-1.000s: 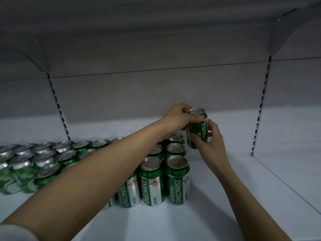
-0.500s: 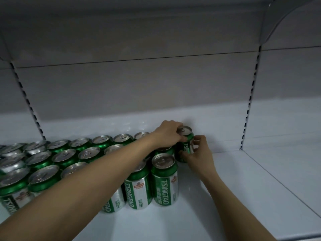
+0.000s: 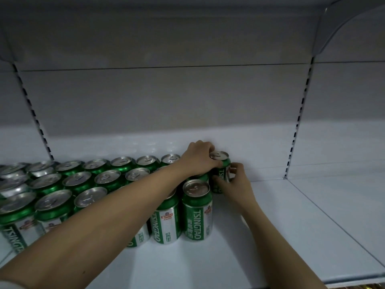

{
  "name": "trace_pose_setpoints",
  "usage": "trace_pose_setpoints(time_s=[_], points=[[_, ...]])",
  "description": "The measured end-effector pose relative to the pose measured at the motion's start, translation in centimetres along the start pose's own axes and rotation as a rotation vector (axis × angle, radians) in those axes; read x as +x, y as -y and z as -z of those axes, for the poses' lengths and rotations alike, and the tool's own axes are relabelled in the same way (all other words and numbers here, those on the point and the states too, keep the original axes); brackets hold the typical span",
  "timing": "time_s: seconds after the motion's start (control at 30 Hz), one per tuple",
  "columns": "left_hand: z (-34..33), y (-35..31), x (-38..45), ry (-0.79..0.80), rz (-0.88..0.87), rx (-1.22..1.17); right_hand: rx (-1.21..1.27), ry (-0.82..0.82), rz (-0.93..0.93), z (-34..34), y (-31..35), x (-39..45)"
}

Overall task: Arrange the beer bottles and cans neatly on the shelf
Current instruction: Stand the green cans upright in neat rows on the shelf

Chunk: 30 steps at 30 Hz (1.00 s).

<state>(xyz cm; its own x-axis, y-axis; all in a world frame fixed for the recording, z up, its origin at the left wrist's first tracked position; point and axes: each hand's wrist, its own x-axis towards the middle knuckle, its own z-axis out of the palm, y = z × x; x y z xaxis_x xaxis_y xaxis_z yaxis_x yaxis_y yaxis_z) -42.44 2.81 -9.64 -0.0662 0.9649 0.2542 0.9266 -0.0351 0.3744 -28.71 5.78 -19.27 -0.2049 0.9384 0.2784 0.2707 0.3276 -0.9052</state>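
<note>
A green Tsingtao beer can (image 3: 221, 163) stands upright on the white shelf (image 3: 291, 226), at the back right corner of the can block. My left hand (image 3: 198, 158) grips its top rim from the left, reaching over the other cans. My right hand (image 3: 235, 182) holds its side from the right, fingers curled round the body. Several matching green cans (image 3: 196, 211) stand in rows to the left, filling the shelf's left half; my left forearm hides some of them.
The shelf's back panel (image 3: 187, 105) is close behind the held can. Slotted uprights stand at the left (image 3: 33, 113) and the right (image 3: 298, 122). An upper shelf (image 3: 187, 17) hangs overhead. Bare shelf surface lies right of the cans.
Both hands have brought the can down from the air and set it at the back of the right-hand column. Since half a second ago the hands have hardly moved.
</note>
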Motion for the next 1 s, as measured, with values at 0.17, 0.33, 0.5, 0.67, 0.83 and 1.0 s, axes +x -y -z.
trace_pose_setpoints(time_s=[0.17,0.33,0.5,0.67,0.83,1.0], points=[[1.8,0.4,-1.4,-0.027,0.015,-0.002,0.137,-0.158,0.026,1.0,1.3,-0.7],[4.1,1.4,-4.4,-0.055,0.101,0.021,0.089,-0.220,0.153,1.9,4.3,-0.8],[6.6,3.0,-7.2,-0.130,0.186,0.112,-0.071,-0.041,0.264,1.3,9.1,-1.4],[9.7,5.8,-10.5,-0.153,0.246,0.172,-0.260,0.188,0.329,-1.0,14.0,-2.9],[13.0,8.8,-14.9,-0.190,0.339,0.233,-0.487,0.348,0.496,-4.9,18.8,-4.6],[16.3,12.0,-19.6,-0.221,0.410,0.273,-0.538,0.437,0.640,-10.6,22.8,-6.8]])
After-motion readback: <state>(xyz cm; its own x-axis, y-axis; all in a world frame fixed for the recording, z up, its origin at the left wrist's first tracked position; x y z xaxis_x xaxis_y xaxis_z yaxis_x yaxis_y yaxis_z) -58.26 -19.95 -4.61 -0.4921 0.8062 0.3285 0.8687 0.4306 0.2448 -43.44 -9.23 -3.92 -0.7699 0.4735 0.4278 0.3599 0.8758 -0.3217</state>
